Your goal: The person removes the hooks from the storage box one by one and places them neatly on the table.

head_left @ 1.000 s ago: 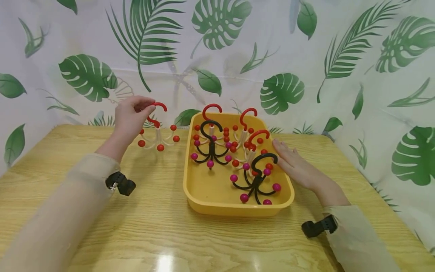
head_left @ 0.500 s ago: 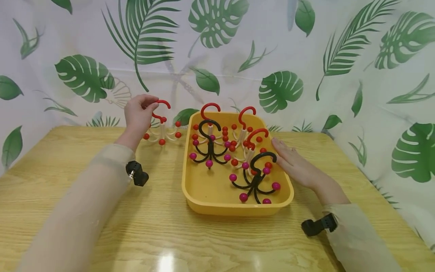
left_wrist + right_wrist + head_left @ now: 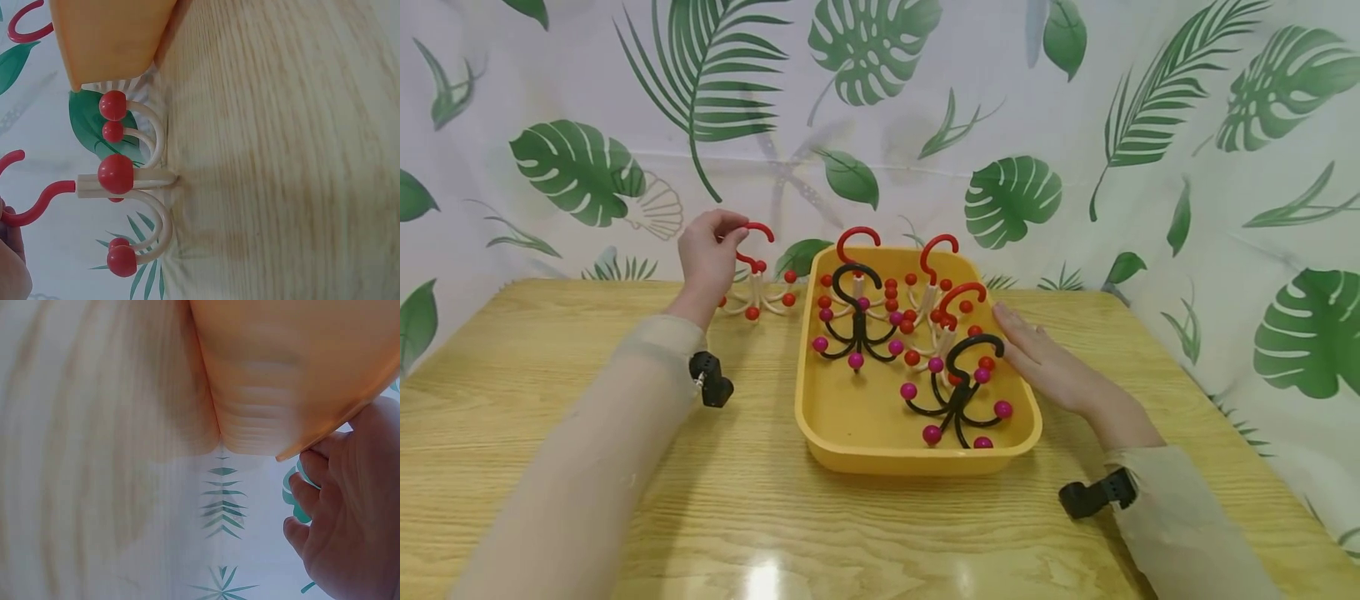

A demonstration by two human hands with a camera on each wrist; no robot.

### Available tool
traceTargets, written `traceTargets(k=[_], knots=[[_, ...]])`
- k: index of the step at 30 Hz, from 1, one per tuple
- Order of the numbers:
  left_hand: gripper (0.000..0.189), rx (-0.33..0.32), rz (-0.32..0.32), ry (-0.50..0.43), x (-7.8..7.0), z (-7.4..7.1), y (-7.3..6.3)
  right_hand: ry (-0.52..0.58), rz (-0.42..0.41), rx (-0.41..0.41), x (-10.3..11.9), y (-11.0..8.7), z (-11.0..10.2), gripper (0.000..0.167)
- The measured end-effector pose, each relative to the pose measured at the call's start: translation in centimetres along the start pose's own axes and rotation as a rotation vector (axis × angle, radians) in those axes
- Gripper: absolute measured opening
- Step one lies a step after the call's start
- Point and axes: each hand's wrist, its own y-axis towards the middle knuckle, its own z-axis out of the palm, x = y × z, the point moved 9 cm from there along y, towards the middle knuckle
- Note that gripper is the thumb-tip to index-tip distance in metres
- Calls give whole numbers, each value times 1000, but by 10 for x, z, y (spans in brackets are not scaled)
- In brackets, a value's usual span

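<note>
At the left of the tray, my left hand (image 3: 709,254) pinches the red hook of a multi-arm hook hanger (image 3: 756,287) with cream arms and red ball tips. The hanger stands upright, and in the left wrist view its lower end (image 3: 172,179) is right at the tabletop. My right hand (image 3: 1048,367) lies with straight fingers along the right rim of a yellow tray (image 3: 917,462). Inside that tray are three similar red-hooked hangers, one of them at the back left (image 3: 858,242), and two black ones with magenta balls, the nearer one (image 3: 958,396) at front right.
A light wood-grain table (image 3: 737,517) carries the tray and the hanger. Behind it hangs a white cloth (image 3: 895,142) with green leaf prints, which also runs down the right side. The tray's front left floor (image 3: 850,417) shows bare.
My left hand has shifted right toward the tray, bringing the hanger along, and has hardly moved over the last half second. My right hand stays at the rim. The head view has turned slightly.
</note>
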Motion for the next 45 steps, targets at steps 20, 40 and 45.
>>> traceTargets(k=[20, 40, 45], knots=[[18, -15, -54, -47, 5, 4, 1, 20, 16, 4, 0, -1, -2, 62], [32, 162, 81, -242, -35, 20, -22, 11, 21, 4, -1, 2, -1, 64], [40, 402, 108, -267, -47, 46, -42, 16, 22, 6, -1, 2, 1, 64]])
